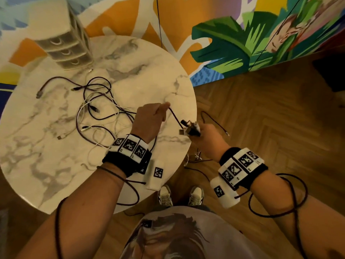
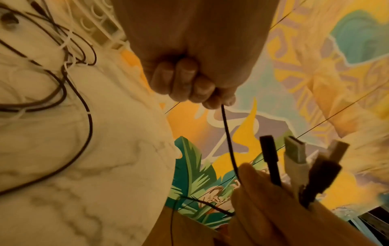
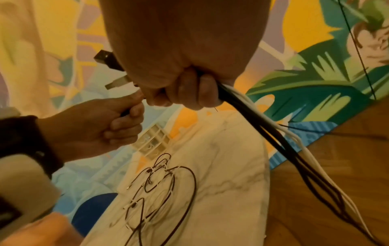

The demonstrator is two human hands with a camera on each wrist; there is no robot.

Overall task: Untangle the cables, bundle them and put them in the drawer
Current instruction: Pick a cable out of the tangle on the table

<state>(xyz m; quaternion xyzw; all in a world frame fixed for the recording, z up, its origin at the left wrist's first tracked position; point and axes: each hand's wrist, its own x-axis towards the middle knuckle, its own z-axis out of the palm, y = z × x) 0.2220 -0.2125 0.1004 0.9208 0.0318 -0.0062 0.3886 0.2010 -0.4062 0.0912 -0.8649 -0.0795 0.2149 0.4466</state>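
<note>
A tangle of dark and white cables (image 1: 97,109) (image 3: 160,188) lies on the round marble table (image 1: 56,174). My left hand (image 1: 149,118) (image 2: 195,79) is fisted above the table's right side and grips one dark cable (image 1: 174,116) (image 2: 228,141) that runs across to my right hand. Past the table's right edge, my right hand (image 1: 207,135) (image 3: 181,89) grips a bunch of cables (image 3: 273,133) whose USB plugs (image 1: 188,128) (image 2: 294,154) stick out above its fist. Their loose ends trail down to the floor. A small white drawer unit (image 1: 61,43) (image 3: 153,141) stands at the table's far left, its drawers shut.
A painted mural wall (image 1: 242,34) rises behind the table. Wooden parquet floor (image 1: 270,118) lies to the right, with cable ends (image 1: 196,157) hanging by my shoes (image 1: 179,195). Recording-gear cords loop round both forearms.
</note>
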